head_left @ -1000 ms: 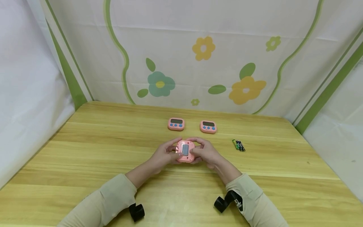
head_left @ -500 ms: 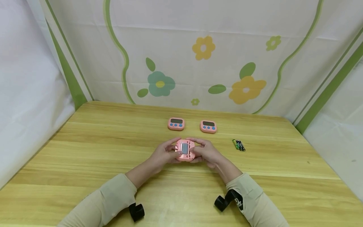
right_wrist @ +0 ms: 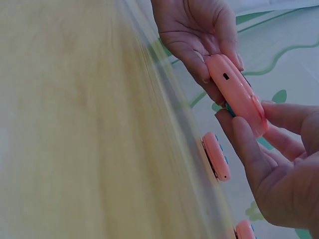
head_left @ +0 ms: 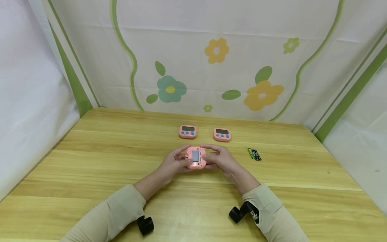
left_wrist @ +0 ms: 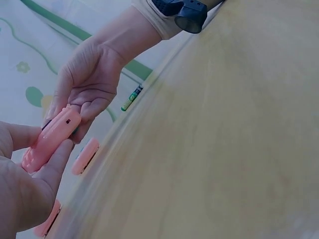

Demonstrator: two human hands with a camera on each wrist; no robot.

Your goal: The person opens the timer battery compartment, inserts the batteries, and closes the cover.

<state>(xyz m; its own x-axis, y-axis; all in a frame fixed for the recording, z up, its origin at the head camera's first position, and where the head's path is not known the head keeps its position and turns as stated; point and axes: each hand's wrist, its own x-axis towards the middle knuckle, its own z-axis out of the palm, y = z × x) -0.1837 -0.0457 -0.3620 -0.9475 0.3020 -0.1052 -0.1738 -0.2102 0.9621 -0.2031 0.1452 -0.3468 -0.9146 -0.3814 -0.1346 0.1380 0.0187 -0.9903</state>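
Both hands hold a pink kitchen timer [head_left: 196, 165] just above the middle of the table, its back turned up. A grey rectangular plate [head_left: 195, 155] sits on that back. My left hand [head_left: 173, 164] grips the timer's left side, thumb on the back. From the right, my right hand [head_left: 223, 161] pinches the other side, its thumb against the back near the right edge. In the left wrist view the timer [left_wrist: 54, 138] shows its rounded edge with a small dark slot. The right wrist view shows the timer [right_wrist: 235, 94] between both hands' fingers; its front is mostly hidden.
Two more pink timers, a left one [head_left: 187, 137] and a right one [head_left: 222, 137], lie face up beyond the hands on the wooden table [head_left: 105, 158]. Several small batteries [head_left: 256, 155] lie together at the right. A flowered cloth [head_left: 193, 74] hangs behind the table.
Both hands and the held timer have shifted slightly away from the body and a little left. The grip stays on both sides; the other timers and batteries have not moved.
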